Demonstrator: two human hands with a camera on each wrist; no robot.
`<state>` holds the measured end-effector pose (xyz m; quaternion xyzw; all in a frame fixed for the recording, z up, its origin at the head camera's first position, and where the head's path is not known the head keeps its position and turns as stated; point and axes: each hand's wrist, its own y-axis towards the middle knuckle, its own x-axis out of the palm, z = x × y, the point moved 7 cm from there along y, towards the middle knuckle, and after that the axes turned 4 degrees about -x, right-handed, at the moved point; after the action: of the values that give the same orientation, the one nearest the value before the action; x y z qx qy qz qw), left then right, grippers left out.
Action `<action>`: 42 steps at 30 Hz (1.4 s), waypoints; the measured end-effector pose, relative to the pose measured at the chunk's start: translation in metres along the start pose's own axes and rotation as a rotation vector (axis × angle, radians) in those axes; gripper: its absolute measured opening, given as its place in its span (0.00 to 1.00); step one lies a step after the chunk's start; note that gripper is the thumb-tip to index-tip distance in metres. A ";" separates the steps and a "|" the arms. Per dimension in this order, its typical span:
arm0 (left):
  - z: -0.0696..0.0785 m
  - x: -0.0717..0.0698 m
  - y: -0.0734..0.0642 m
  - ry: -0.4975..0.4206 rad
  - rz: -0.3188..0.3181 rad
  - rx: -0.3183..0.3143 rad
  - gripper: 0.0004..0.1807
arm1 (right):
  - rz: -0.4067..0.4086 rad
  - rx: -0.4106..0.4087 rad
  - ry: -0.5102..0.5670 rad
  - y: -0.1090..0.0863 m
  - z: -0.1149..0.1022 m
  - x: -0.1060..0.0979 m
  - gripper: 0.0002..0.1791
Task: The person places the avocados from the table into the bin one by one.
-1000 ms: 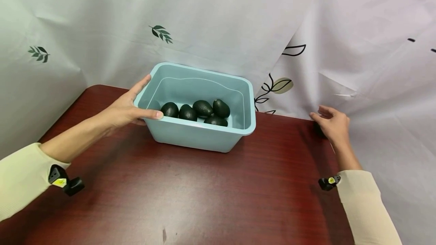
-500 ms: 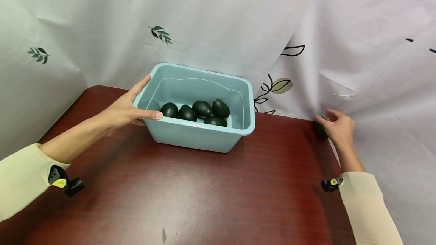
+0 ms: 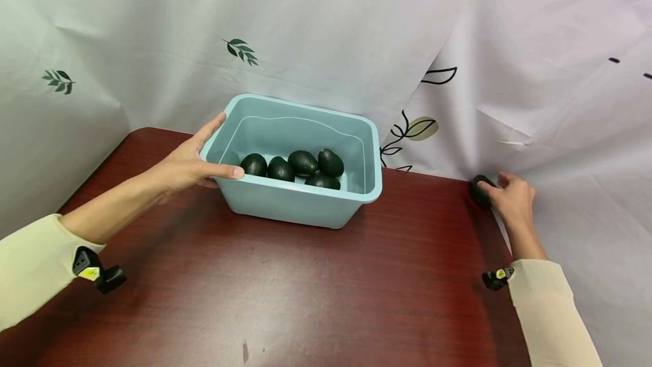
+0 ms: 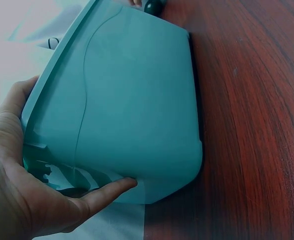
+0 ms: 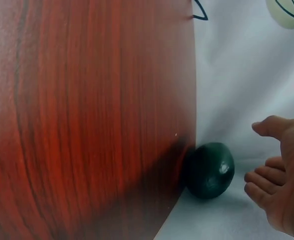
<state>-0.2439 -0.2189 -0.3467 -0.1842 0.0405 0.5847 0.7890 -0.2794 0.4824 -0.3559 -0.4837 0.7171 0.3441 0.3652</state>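
Note:
A light blue plastic bin (image 3: 285, 201) stands on the table, with several dark green avocados (image 3: 303, 162) lying in it. My left hand (image 3: 185, 164) grips the bin's left end, thumb along the near rim and a finger reaching up the end rim; part of the hand is hidden behind the bin. At the table's far right corner sits a single avocado (image 5: 210, 171). My right hand (image 3: 513, 200) is just right of it, fingers loosely bent. The right wrist view shows a gap between that avocado and the fingertips (image 5: 259, 192), with nothing held.
The reddish-brown wooden table (image 3: 305, 282) ends at a pale printed sheet (image 3: 326, 33) hanging behind and along the right side. The lone avocado lies right at the table's edge, against this sheet.
My right hand has shifted right and slightly towards me, uncovering more of the corner avocado. The left hand and the bin have stayed in place.

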 end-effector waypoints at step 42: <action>0.001 0.001 0.000 -0.015 0.003 0.004 0.71 | -0.024 0.117 -0.031 0.000 0.031 0.020 0.44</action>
<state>-0.2442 -0.2179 -0.3465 -0.1780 0.0358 0.5871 0.7889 -0.2784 0.4999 -0.3889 -0.4648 0.7244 0.3044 0.4081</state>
